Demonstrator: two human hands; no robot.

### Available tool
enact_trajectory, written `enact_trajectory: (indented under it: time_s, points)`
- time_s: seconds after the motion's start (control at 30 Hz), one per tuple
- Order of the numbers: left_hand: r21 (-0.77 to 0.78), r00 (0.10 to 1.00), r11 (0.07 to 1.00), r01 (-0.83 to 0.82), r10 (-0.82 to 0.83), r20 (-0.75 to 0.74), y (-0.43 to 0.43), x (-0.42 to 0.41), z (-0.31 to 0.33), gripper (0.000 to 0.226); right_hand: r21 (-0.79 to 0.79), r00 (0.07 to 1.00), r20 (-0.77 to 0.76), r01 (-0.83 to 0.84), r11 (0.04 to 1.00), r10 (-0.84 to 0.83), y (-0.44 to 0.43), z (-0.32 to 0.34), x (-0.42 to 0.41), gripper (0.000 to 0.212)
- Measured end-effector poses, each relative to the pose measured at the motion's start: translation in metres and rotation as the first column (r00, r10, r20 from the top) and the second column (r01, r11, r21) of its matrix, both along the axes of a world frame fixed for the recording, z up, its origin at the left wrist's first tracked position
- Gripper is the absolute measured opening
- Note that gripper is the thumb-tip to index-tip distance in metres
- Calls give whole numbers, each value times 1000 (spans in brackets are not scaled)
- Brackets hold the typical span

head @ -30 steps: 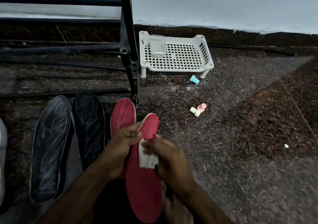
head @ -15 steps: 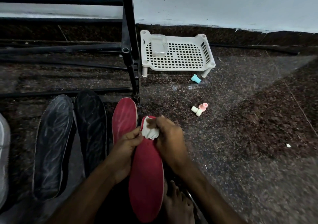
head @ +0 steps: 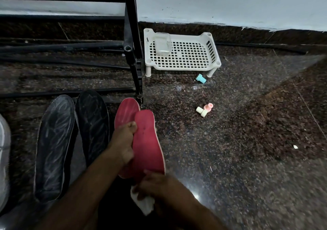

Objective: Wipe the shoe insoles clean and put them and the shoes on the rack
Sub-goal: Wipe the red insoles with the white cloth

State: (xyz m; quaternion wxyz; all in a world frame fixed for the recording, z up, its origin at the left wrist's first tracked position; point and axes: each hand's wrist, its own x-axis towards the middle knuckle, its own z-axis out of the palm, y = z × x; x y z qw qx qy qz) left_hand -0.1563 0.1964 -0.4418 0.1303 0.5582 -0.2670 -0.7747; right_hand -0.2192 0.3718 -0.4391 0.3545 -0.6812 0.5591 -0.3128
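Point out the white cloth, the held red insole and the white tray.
white cloth [head: 145, 206]: head view, lower fold
held red insole [head: 147, 145]: head view, its middle
white tray [head: 182, 68]: head view, front rim

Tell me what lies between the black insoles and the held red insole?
A second red insole, partly hidden by the left hand, as the head view shows.

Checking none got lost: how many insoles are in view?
4: far-left black insole, second black insole, rear red insole beside them, held red insole in the left hand. Others may be hidden.
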Motion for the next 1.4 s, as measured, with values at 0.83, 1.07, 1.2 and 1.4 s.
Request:
enact_trajectory:
  time_s: [0.83, 1.07, 1.2, 1.4]
  points:
    - [-26, 820, 901, -434, 382, -427, 10, -7, 21, 44, 715, -178, 567, 591, 373, -805, -44, 29, -29, 18]
    - [-60, 835, 919, -390, 326, -443, 12, -8, 25, 41, -23, 342, 379, 932, 361, -860, -38, 47, -59, 17]
    - [9, 842, 945, -326, 295, -451, 24, -20, 31, 41, -319, 809, -30, 549, 772, -588, -60, 41, -50, 50]
    - [56, 821, 904, -424, 409, -399, 9, -11, 29, 29, -103, 870, 118, 490, 866, -478, -37, 24, -24, 57]
